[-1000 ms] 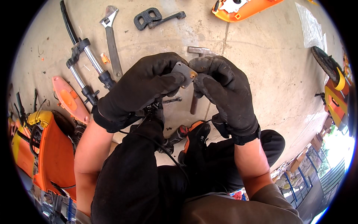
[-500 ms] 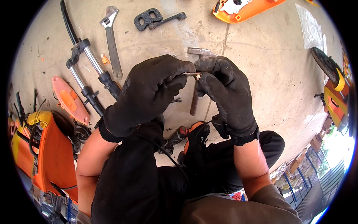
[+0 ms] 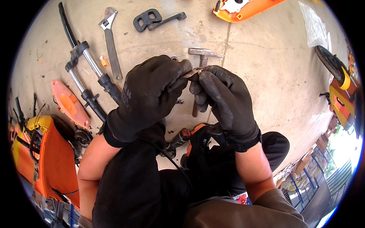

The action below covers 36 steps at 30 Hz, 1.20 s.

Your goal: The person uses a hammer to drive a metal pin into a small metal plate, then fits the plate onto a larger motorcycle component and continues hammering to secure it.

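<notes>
Both hands wear black work gloves and meet above the concrete floor. Between the thumb and fingers of my left hand (image 3: 146, 91) is a small, thin metal piece (image 3: 193, 72), greyish with a coppery tint. My right hand (image 3: 232, 100) pinches at the other end of this piece, its remaining fingers curled below. What exactly the piece is cannot be made out, as the gloves cover much of it. Just beyond the hands lies a hammer (image 3: 203, 52) on the floor, its handle partly hidden behind my right fingers.
An adjustable wrench (image 3: 111, 43), a black pedal with its crank arm (image 3: 148, 19) and a front fork (image 3: 91, 60) lie at the far left. Orange body panels (image 3: 57, 159) stand near left; another orange panel (image 3: 243, 9) lies at the back. A wheel (image 3: 329, 62) is at right.
The metal piece shows more between the fingertips now and is tilted. My right fingers have shifted, with the lower ones fanned out more. Both hands stay close together.
</notes>
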{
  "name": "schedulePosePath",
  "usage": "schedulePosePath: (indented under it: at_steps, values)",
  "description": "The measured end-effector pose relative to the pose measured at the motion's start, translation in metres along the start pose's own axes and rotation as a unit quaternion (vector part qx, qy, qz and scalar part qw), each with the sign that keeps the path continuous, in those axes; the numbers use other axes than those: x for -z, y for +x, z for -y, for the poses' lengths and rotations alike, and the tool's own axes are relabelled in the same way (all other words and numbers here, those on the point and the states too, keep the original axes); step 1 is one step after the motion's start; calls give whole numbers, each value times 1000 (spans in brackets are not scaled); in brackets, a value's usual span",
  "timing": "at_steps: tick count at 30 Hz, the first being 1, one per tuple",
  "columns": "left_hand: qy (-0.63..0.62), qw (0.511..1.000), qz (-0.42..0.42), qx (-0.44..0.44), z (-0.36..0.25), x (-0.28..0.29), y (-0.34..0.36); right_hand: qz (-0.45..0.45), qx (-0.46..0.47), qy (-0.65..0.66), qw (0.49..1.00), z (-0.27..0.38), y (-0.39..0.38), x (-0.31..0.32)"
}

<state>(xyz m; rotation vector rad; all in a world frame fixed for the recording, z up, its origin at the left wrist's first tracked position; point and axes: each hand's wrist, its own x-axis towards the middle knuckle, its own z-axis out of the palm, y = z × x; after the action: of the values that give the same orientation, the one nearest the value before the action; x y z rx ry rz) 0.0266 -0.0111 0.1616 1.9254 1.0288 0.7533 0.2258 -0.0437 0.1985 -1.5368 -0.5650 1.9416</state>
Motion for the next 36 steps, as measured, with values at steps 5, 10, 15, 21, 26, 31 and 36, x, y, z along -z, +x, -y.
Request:
schedulePosePath:
  at_steps: [5,10,15,21,26,31,36]
  values:
    - [7,1000,-8,-19,2,-4,-1,-27,-7,16,999,1,0,-4]
    - [15,1000,13,-17,2,-4,-2,-71,50,-18,996,-5,4,-9]
    - [41,999,13,-9,2,-7,-7,-120,119,-147,975,-14,11,-13]
    - [47,999,19,16,0,-7,-7,-166,286,-339,881,-23,16,-14]
    - [52,998,-12,27,-1,-8,-7,-136,206,-227,942,-15,9,-18]
    - [26,999,-9,34,-2,-8,-6,-128,171,-197,957,-14,7,-15]
    - [26,1000,-3,5,6,-10,-9,-122,141,-166,968,-9,6,-14]
